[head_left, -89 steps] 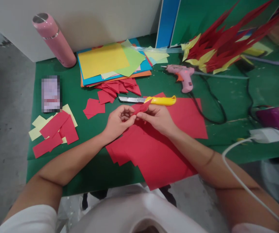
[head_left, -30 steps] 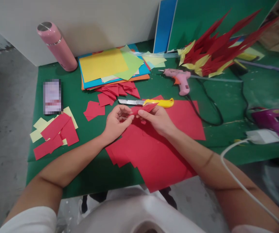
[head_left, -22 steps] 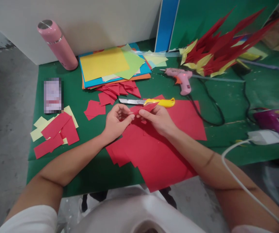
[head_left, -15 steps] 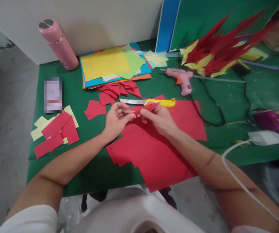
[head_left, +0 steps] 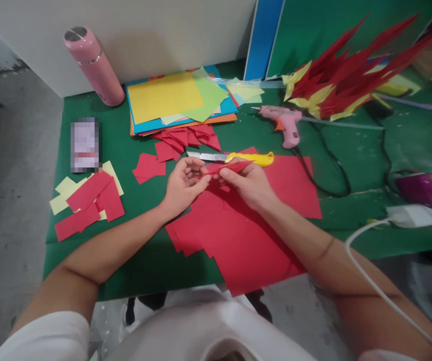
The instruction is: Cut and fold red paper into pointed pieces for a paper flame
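Between my two hands is a folded piece of red paper (head_left: pixel 216 169), narrow and pointed at its right end. My left hand (head_left: pixel 183 184) pinches its left end. With thumb and fingers, my right hand (head_left: pixel 248 181) grips it nearer the point. Just beyond the fingers lies a yellow utility knife (head_left: pixel 250 158) with its blade out, pointing left. Under my hands, large red paper sheets (head_left: pixel 253 245) overlap the table's front edge. Several small red paper pieces (head_left: pixel 168 149) are heaped behind my left hand.
A pink glue gun (head_left: pixel 284 122) with a black cord lies right of the knife, near a red-and-yellow paper flower (head_left: pixel 336 82). Coloured sheets (head_left: pixel 163 98), a pink bottle (head_left: pixel 97 70), a blurred-out phone-like object (head_left: pixel 84 145) and paper strips (head_left: pixel 90 193) lie left. A white cable (head_left: pixel 366 276) crosses my right arm.
The red paper in my hands has turned slightly and now looks narrower and flatter. Both hands keep their hold on it. The whole view has shifted a little.
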`<state>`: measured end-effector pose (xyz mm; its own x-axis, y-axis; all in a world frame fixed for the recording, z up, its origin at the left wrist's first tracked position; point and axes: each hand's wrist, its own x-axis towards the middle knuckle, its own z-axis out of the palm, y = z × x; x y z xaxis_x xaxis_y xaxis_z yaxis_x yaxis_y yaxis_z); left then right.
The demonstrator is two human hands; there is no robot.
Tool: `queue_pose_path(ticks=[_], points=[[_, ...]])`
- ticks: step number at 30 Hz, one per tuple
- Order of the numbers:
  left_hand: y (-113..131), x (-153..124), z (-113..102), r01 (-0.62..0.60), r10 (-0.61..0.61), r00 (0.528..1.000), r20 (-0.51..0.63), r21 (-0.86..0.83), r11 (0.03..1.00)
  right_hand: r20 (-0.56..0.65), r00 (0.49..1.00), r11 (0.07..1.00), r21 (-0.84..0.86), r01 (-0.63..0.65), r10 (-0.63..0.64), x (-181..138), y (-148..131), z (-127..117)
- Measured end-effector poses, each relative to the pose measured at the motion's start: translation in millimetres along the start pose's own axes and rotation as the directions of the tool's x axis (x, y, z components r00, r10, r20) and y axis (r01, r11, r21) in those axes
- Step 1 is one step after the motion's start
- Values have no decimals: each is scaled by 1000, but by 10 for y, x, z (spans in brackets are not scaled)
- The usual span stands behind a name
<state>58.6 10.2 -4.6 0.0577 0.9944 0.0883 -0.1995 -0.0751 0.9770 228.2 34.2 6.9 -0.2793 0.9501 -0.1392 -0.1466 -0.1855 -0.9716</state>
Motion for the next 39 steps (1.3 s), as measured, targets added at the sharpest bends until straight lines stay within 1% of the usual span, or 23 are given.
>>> queue_pose_path(ticks=[3, 7, 10, 13, 19, 26, 30, 34, 39], points=[[9, 3, 1, 16, -16, 1000, -2, -18, 1000, 18, 1000, 1000, -10, -3, 3, -8, -11, 9], [-1, 21, -15, 33, -32, 999, 9, -87, 996, 19, 1000, 1000, -3, -4, 4, -15, -25, 17], [-18, 35, -25, 33, -34, 999, -11, -118, 992, 12, 1000, 1000, 17, -10, 10, -15, -32, 23], [-19, 34, -21, 44, -47, 999, -26, -115, 992, -12, 1000, 1000, 17, -11, 11, -9, -25, 19], [-4, 10, -6, 18, -17, 1000, 21, -62, 998, -36, 999, 1000, 11, 19, -19, -9, 7, -1], [-31, 17, 7, 33, -34, 999, -7, -127, 991, -16, 1000, 1000, -19, -6, 6, -40, -20, 32], [-41, 25, 26, 32, -33, 999, -7, -121, 992, -32, 999, 1000, -21, -11, 10, -40, -35, 49], [-37, 25, 32, 51, -47, 998, 39, -102, 993, -45, 999, 999, -33, 18, -20, -48, -44, 62], [-25, 19, 9, 149, -144, 981, 132, -33, 988, -36, 999, 999, -36, 3, -4, -83, -45, 79]])
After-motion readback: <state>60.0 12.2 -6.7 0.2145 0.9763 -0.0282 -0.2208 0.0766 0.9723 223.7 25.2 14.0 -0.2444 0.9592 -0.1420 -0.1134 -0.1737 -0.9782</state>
